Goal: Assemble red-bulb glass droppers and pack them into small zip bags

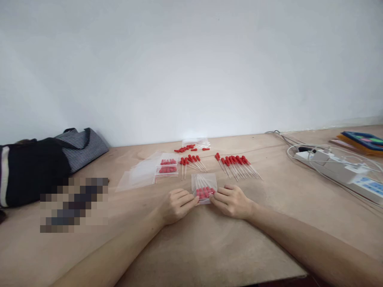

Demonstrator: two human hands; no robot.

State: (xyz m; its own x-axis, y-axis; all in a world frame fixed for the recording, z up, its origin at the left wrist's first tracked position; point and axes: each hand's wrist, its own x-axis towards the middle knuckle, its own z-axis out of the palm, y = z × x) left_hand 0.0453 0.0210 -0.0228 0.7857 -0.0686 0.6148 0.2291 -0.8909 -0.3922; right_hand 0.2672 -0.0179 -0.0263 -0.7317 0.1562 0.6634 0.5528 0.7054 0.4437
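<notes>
A clear plastic zip bag lies in front of me, with several red-bulbed droppers inside, bulbs toward me. My left hand pinches the bag's near left corner with curled fingers. At the near right corner, my right hand grips the bag the same way. Beyond the hands are two groups of loose droppers, one at the centre and a larger one at the right. Filled bags with red bulbs rest to the left, beside a fan of flat clear bags.
Loose red rubber bulbs and thin clear tubes lie near the wall. A white power strip with tangled cables is at the right, near a blue-edged case. A dark bag and a blurred-out item are on the left.
</notes>
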